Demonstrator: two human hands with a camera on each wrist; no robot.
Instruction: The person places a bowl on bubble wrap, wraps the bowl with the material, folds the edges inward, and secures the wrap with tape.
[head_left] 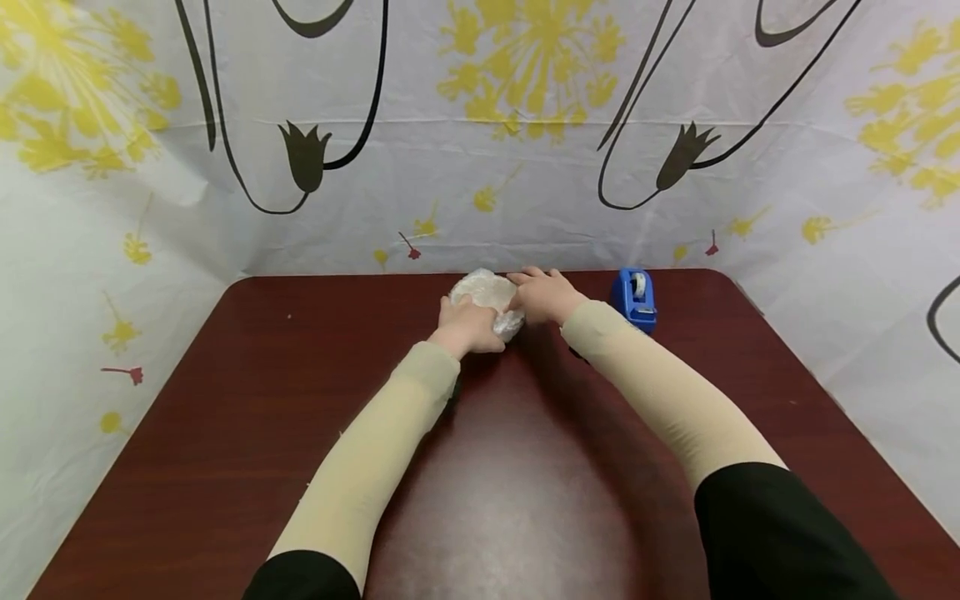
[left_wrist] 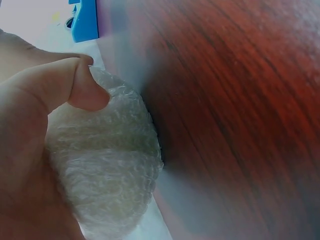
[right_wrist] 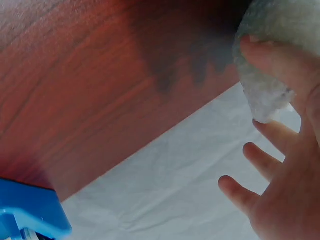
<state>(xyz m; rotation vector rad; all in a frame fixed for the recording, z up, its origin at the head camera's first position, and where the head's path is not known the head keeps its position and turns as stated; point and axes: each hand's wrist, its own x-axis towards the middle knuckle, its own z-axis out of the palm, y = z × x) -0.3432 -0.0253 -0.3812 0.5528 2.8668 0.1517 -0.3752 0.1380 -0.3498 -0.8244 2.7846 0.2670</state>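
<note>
A rounded bundle in clear bubble wrap point(head_left: 480, 292) is held near the far edge of the table, its contents hidden by the wrap. My left hand point(head_left: 468, 325) grips it from the near left side. In the left wrist view the thumb point(left_wrist: 90, 92) bends over the face of the bubble-wrapped bundle point(left_wrist: 105, 165). At the bundle's right side, my right hand point(head_left: 546, 297) pinches the edge. The right wrist view has that thumb point(right_wrist: 270, 57) on the wrap and a finger at its lower tip, with the other fingers spread apart.
A blue tape dispenser point(head_left: 636, 302) with a roll in it stands right of the right hand, near the far edge. The dark red-brown wooden table point(head_left: 262, 375) meets a white floral-print sheet point(head_left: 495, 200) at the back and along the sides.
</note>
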